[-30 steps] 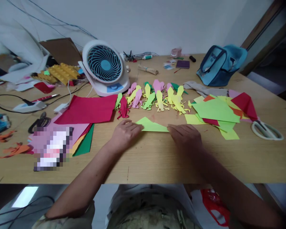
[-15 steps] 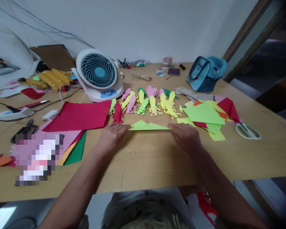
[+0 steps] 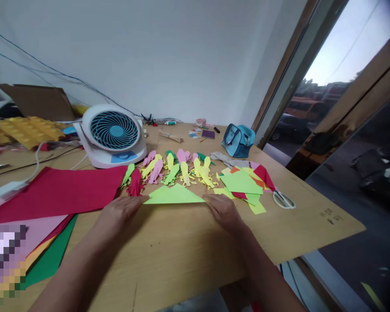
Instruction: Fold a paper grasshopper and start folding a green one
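Lime-green folded paper (image 3: 177, 195), ends pinched in fingers of left hand (image 3: 125, 208) and right hand (image 3: 222, 210). Just beyond: cut-paper figures (image 3: 182, 169), assorted colours. Scissors (image 3: 284, 200) rightward.

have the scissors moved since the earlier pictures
No, the scissors still lie beside the red paper at the right end of the paper pile; only the camera view has shifted.

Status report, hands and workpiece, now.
Left hand and right hand on opposite ends of folded lime paper. Cutouts just beyond it. Scissors off right.
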`<state>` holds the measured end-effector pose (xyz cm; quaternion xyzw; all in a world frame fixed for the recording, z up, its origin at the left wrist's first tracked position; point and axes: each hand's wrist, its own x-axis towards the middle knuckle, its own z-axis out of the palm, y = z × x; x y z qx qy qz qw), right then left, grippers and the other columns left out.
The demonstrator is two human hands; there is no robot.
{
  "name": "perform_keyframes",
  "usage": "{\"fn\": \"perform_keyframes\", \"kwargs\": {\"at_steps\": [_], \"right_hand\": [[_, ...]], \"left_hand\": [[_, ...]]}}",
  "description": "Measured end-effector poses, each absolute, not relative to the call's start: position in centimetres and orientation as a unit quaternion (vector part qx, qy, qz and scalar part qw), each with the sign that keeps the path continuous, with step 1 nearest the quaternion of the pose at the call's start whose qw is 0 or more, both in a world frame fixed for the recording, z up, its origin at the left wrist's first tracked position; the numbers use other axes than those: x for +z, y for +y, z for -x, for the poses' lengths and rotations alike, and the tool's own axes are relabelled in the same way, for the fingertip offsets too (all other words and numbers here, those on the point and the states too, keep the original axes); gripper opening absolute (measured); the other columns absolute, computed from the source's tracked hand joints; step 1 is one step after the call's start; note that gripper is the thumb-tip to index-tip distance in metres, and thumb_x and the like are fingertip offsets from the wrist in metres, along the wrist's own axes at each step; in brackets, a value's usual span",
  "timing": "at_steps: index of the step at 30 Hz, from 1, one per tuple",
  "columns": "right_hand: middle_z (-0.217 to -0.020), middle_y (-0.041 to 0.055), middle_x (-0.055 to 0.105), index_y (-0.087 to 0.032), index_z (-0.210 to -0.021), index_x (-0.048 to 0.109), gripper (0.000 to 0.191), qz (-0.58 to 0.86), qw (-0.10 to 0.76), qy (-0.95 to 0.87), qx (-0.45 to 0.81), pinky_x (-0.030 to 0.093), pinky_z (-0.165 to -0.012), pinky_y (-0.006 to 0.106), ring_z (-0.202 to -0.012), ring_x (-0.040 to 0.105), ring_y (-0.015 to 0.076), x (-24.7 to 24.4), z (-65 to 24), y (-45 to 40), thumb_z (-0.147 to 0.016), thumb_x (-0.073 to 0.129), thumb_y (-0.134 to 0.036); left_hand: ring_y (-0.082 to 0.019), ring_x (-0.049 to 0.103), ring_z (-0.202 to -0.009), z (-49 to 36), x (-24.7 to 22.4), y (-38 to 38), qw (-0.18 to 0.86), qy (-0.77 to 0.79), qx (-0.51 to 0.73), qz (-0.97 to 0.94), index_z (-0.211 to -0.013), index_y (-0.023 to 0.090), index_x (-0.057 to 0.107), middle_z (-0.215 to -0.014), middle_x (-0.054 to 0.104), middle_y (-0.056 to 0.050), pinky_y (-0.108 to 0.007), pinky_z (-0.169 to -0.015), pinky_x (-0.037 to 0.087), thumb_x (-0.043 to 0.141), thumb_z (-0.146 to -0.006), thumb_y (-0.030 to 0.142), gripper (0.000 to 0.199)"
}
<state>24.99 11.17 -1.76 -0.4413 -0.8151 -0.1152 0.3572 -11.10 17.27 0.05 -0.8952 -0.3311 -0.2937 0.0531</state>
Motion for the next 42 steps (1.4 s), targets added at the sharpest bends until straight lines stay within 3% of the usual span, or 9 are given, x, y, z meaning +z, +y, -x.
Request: {"fn": "perform_keyframes", "kwargs": {"at_steps": [7, 11, 14, 18, 23, 27, 32, 37, 42], "right_hand": [[-0.112, 0.0069, 0.076, -0.024, -0.116, 0.071, 0.029, 0.451, 0.389, -0.797, -0.098, 0.057, -0.087, 0.037, -0.102, 0.072, 0.0223, -1.4, -25.1, 11.0, -0.098, 0.049, -0.018], [-0.113, 0.0094, 0.076, -0.022, -0.114, 0.073, 0.029, 0.505, 0.491, -0.708, -0.053, 0.055, -0.096, 0.04, -0.106, 0.071, 0.0235, -1.5, -25.1, 11.2, -0.098, 0.051, -0.027], [-0.113, 0.011, 0.075, -0.02, -0.112, 0.074, 0.032, 0.575, 0.553, -0.603, 0.015, 0.056, -0.089, 0.04, -0.095, 0.072, 0.0244, -2.0, -25.0, 11.5, -0.094, 0.056, -0.04], [-0.096, 0.0104, 0.078, -0.018, -0.104, 0.074, 0.045, 0.608, 0.529, -0.536, 0.251, 0.057, -0.069, 0.036, -0.073, 0.071, 0.023, -2.6, -24.7, 11.7, -0.09, 0.057, -0.058], [-0.102, 0.0127, 0.077, -0.018, -0.117, 0.064, 0.052, 0.548, 0.503, -0.402, 0.535, 0.056, -0.065, 0.029, -0.081, 0.072, 0.02, -2.2, -24.0, 11.9, -0.091, 0.054, -0.062], [-0.105, 0.0107, 0.076, -0.021, -0.126, 0.058, 0.049, 0.475, 0.392, -0.4, 0.679, 0.056, -0.065, 0.027, -0.079, 0.072, 0.0174, -2.2, -22.2, 11.5, -0.092, 0.058, -0.056], [-0.122, 0.008, 0.071, -0.024, -0.138, 0.054, 0.067, 0.429, 0.345, -0.483, 0.681, 0.056, -0.074, 0.027, -0.095, 0.071, 0.0194, -2.7, -20.6, 10.9, -0.079, 0.078, -0.044], [-0.124, 0.0106, 0.071, -0.023, -0.133, 0.054, 0.078, 0.382, 0.385, -0.501, 0.674, 0.057, -0.088, 0.038, -0.105, 0.07, 0.026, -3.1, -20.3, 11.0, -0.065, 0.088, -0.037], [-0.121, 0.0106, 0.073, -0.021, -0.116, 0.062, 0.065, 0.414, 0.48, -0.498, 0.592, 0.055, -0.095, 0.045, -0.109, 0.069, 0.0297, -3.1, -20.2, 11.5, -0.06, 0.09, -0.038]], "left_hand": [[-0.022, 0.073, -0.075, 11.7, 0.2, 17.4, 0.054, -0.338, -0.345, 0.874, -0.101, 0.021, 0.077, -0.087, 0.078, -0.008, -0.028, -0.065, 0.053, 0.046, -0.099, 0.039, 0.036], [-0.02, 0.071, -0.071, 10.8, -0.1, 16.9, 0.047, -0.323, -0.367, 0.871, -0.092, 0.019, 0.077, -0.083, 0.078, -0.009, -0.027, -0.065, 0.051, 0.045, -0.099, 0.037, 0.037], [-0.019, 0.069, -0.068, 9.9, -0.2, 16.3, 0.053, -0.363, -0.398, 0.841, -0.084, 0.017, 0.076, -0.077, 0.076, -0.009, -0.027, -0.065, 0.05, 0.049, -0.098, 0.034, 0.035], [-0.018, 0.07, -0.079, 9.1, 0.1, 15.4, 0.032, -0.369, -0.433, 0.822, -0.101, 0.017, 0.075, -0.09, 0.077, -0.009, -0.028, -0.074, 0.052, 0.051, -0.097, 0.026, 0.026], [-0.02, 0.068, -0.106, 8.6, 0.5, 15.4, 0.007, -0.291, -0.468, 0.834, -0.114, 0.022, 0.072, -0.109, 0.076, -0.009, -0.037, -0.093, 0.052, 0.048, -0.097, 0.014, 0.03], [-0.022, 0.06, -0.122, 7.8, 0.2, 15.3, 0.006, -0.242, -0.484, 0.841, -0.111, 0.025, 0.073, -0.123, 0.071, -0.008, -0.043, -0.101, 0.048, 0.051, -0.095, 0.011, 0.03], [-0.022, 0.056, -0.124, 6.7, -0.5, 14.7, 0.002, -0.237, -0.497, 0.835, -0.106, 0.03, 0.075, -0.134, 0.063, -0.008, -0.044, -0.099, 0.048, 0.051, -0.094, 0.008, 0.035], [-0.023, 0.053, -0.126, 6.5, -0.9, 14.6, -0.035, -0.272, -0.501, 0.821, -0.104, 0.031, 0.077, -0.144, 0.054, -0.006, -0.04, -0.093, 0.049, 0.051, -0.095, 0.011, 0.034], [-0.024, 0.056, -0.124, 6.3, -0.8, 14.8, -0.25, -0.381, -0.523, 0.72, -0.14, 0.025, 0.055, -0.143, 0.054, -0.014, -0.041, -0.095, 0.051, 0.054, -0.097, 0.036, 0.045]]}}
